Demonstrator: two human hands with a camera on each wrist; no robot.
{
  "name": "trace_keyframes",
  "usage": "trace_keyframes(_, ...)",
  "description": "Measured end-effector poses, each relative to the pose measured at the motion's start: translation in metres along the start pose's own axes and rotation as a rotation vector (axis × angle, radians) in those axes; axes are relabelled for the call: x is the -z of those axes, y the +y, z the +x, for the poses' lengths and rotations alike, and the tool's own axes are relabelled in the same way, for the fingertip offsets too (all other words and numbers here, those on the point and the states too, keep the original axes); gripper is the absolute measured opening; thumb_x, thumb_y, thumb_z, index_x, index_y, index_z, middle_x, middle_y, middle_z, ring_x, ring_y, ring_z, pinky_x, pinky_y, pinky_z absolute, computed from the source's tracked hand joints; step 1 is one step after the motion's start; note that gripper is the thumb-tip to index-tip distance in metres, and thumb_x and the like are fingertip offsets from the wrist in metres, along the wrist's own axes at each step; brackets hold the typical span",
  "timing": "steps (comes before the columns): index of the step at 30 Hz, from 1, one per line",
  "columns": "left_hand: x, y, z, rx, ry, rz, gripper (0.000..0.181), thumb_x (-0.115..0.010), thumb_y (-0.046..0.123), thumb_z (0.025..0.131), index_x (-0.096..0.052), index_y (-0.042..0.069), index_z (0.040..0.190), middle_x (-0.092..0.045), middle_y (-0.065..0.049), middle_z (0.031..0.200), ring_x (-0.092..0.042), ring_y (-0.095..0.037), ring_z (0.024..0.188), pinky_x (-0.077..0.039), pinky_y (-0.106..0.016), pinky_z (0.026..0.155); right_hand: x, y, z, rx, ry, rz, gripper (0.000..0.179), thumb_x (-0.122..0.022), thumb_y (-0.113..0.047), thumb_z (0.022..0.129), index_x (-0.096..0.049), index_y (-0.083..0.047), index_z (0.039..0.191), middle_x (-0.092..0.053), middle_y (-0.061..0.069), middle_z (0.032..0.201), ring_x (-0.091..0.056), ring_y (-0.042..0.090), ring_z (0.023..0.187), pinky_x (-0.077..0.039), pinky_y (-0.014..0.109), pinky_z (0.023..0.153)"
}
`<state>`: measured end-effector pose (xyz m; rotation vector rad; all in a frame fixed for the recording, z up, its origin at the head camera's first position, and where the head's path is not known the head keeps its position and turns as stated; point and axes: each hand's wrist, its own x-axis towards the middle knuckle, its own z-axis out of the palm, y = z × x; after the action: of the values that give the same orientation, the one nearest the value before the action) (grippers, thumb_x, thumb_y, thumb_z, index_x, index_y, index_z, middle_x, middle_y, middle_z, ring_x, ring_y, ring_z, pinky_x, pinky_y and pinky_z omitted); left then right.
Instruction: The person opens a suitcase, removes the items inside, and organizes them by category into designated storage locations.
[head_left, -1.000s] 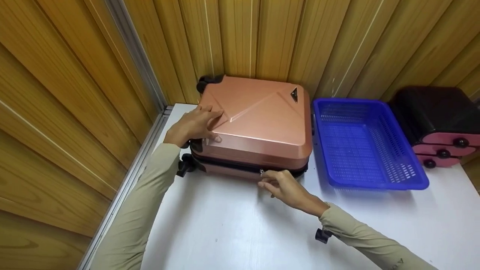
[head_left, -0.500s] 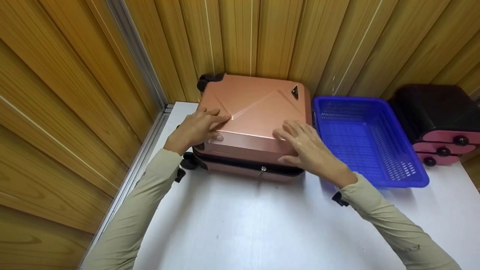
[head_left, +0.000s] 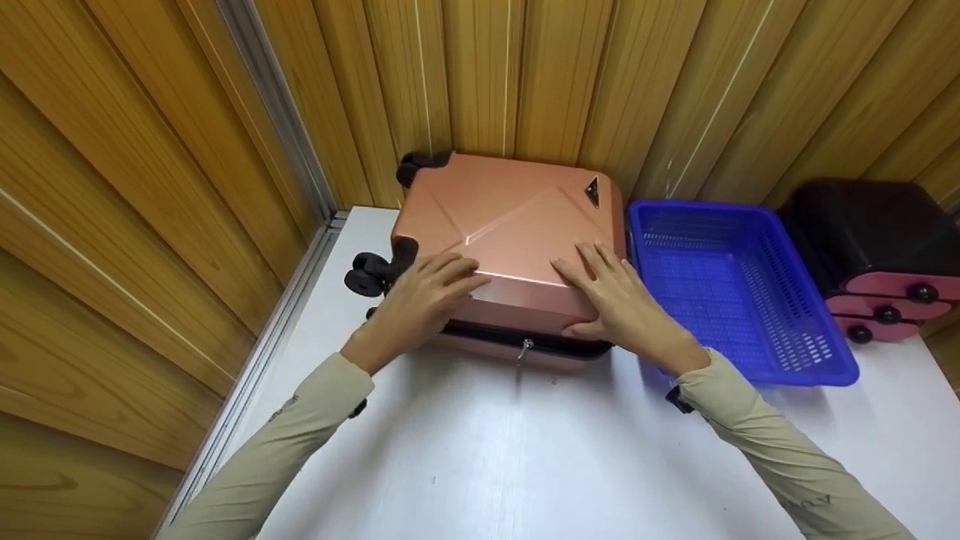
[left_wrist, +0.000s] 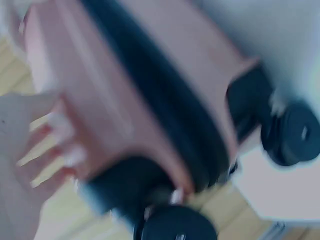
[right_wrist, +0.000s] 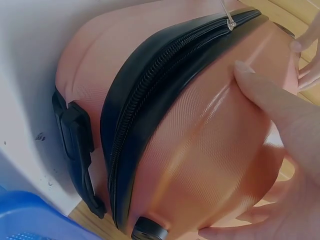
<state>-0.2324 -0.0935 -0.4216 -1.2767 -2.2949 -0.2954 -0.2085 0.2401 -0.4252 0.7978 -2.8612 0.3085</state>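
A rose-coloured hard-shell suitcase (head_left: 517,217) lies flat against the back wall with its wheels to the left. My left hand (head_left: 420,307) rests over its front top edge, near the left end. Towards the right end, my right hand (head_left: 626,307) lays its fingers on the lid and its thumb against the front side. A metal zipper pull (head_left: 527,345) hangs from the black zipper band between the hands, touched by neither. Zipper teeth (right_wrist: 131,110) show along the handle end in the right wrist view. The left wrist view is blurred, with two black wheels (left_wrist: 292,132) visible.
Right of the suitcase stands a blue plastic basket (head_left: 742,375). Beyond it is a black box with pink fronts and round black knobs (head_left: 870,225). Wood-panelled walls (head_left: 555,75) enclose the white table (head_left: 480,465) at the back and left.
My right hand has let go of the zipper pull and moved up onto the lid's right front edge. My left hand has shifted right and towards me along the front edge, uncovering the front-left wheel.
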Motion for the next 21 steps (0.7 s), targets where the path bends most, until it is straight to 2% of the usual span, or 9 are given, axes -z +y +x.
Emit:
trace_keyframes(3,-0.018,0.023,-0.005,-0.054,0.113,-0.034,0.033,-0.072,0.000,0.095,-0.075,0.012,0.125,-0.072,-0.008,0.123,-0.066,-0.027,0.115,-0.054,-0.041,0.101,-0.001,0.001,0.000,0.006,0.007,-0.027,0.100,-0.091,-0.046,0.079,-0.040,-0.019,0.161,-0.031,0.030,0.164,-0.026,0.054,0.152,-0.032,0.079,0.110)
trace_keyframes(6,-0.034,0.043,-0.009,-0.004,0.160,-0.157,0.023,-0.072,0.002,0.096,-0.077,0.008,0.118,-0.075,-0.007,0.114,-0.070,-0.023,0.105,-0.057,-0.036,0.092,-0.002,0.001,0.001,0.011,0.010,-0.037,0.100,-0.091,-0.047,0.079,-0.041,-0.018,0.161,-0.031,0.030,0.163,-0.027,0.054,0.152,-0.033,0.079,0.109)
trace_keyframes(8,-0.042,0.054,-0.009,0.099,0.121,-0.297,0.019,-0.070,0.004,0.099,-0.077,0.005,0.117,-0.076,-0.007,0.111,-0.072,-0.020,0.098,-0.059,-0.031,0.086,0.000,0.001,0.002,0.010,0.008,-0.037,0.100,-0.091,-0.047,0.079,-0.040,-0.018,0.161,-0.031,0.030,0.164,-0.027,0.054,0.152,-0.033,0.079,0.109)
trace_keyframes(12,-0.058,0.070,-0.010,0.381,-0.047,-0.572,0.021,-0.068,0.008,0.101,-0.074,0.001,0.120,-0.078,-0.010,0.108,-0.075,-0.017,0.090,-0.060,-0.025,0.074,0.001,0.001,0.003,0.004,0.001,-0.037,0.101,-0.091,-0.047,0.079,-0.039,-0.018,0.161,-0.030,0.030,0.164,-0.025,0.054,0.153,-0.032,0.078,0.110)
trace_keyframes(14,-0.064,0.078,-0.009,0.516,-0.095,-0.665,0.021,-0.069,0.009,0.102,-0.073,0.000,0.121,-0.079,-0.011,0.108,-0.077,-0.018,0.090,-0.059,-0.024,0.072,0.000,0.001,0.002,0.001,-0.003,-0.035,0.101,-0.091,-0.046,0.079,-0.039,-0.018,0.161,-0.029,0.030,0.165,-0.025,0.054,0.153,-0.031,0.078,0.111)
trace_keyframes(17,-0.074,0.091,-0.007,0.635,-0.052,-0.761,0.020,-0.070,0.006,0.100,-0.069,-0.001,0.119,-0.079,-0.015,0.107,-0.079,-0.022,0.091,-0.061,-0.027,0.071,0.000,0.001,0.001,-0.005,-0.007,-0.035,0.102,-0.091,-0.046,0.079,-0.039,-0.017,0.162,-0.029,0.030,0.165,-0.025,0.054,0.153,-0.031,0.078,0.111)
trace_keyframes(21,-0.084,0.109,-0.007,0.705,0.014,-0.801,0.017,-0.071,0.004,0.099,-0.064,-0.001,0.113,-0.078,-0.018,0.108,-0.079,-0.026,0.092,-0.062,-0.027,0.073,-0.001,0.000,0.000,-0.011,-0.012,-0.032,0.102,-0.090,-0.046,0.080,-0.038,-0.017,0.162,-0.028,0.030,0.166,-0.024,0.054,0.153,-0.030,0.078,0.112)
